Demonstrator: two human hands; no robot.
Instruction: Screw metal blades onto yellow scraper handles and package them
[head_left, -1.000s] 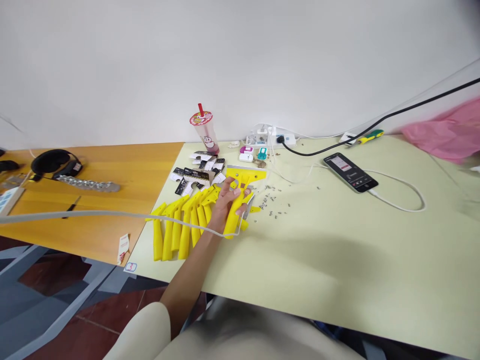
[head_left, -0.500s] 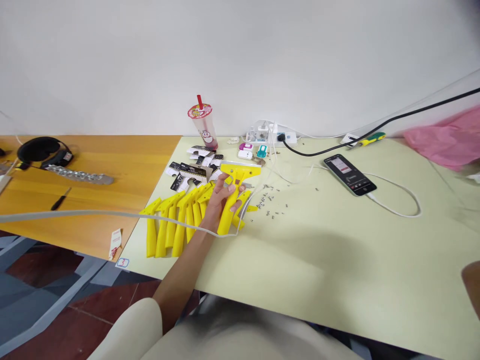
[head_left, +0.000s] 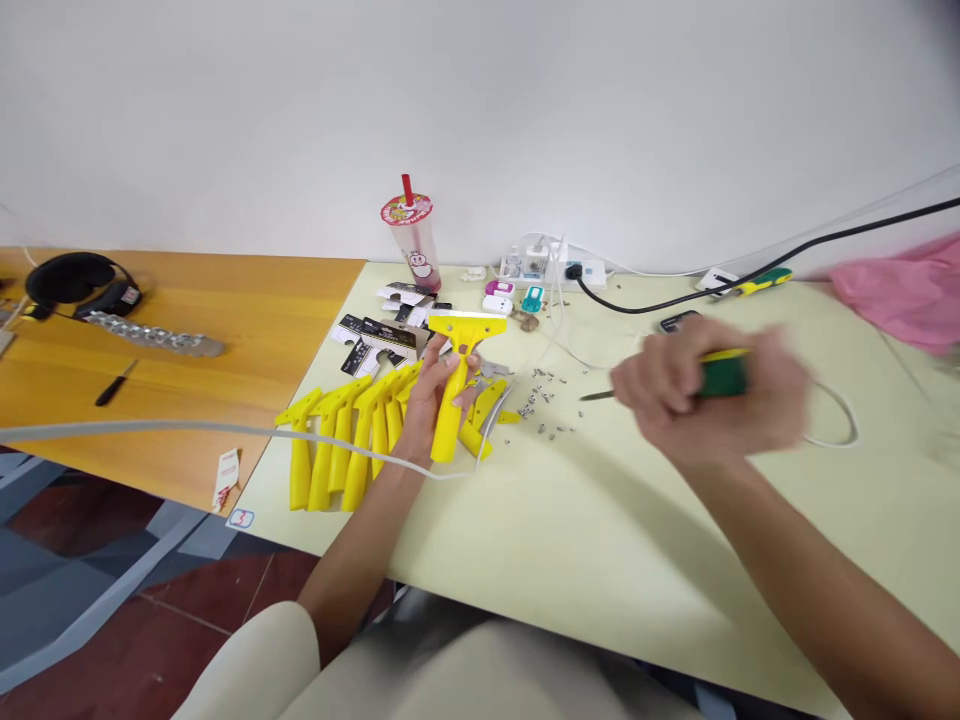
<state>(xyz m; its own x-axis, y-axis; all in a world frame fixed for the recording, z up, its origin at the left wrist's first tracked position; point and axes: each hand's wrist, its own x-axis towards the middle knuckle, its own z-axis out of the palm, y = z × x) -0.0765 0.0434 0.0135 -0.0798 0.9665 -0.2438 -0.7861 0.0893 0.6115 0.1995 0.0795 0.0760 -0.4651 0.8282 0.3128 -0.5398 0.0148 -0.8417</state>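
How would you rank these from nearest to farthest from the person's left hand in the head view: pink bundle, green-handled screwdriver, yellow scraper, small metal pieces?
1. Yellow scraper: in the left hand.
2. Small metal pieces: scattered just right.
3. Green-handled screwdriver: farther right, in the right hand.
4. Pink bundle: far right, by the wall.

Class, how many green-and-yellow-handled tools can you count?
2: one green-and-yellow-handled tool in the blurred right hand, another by the white wall, near the thick black cable.

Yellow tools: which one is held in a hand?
The yellow tool gripped by the left hand, its head highest in view; the other yellow tools lie on the pale table.
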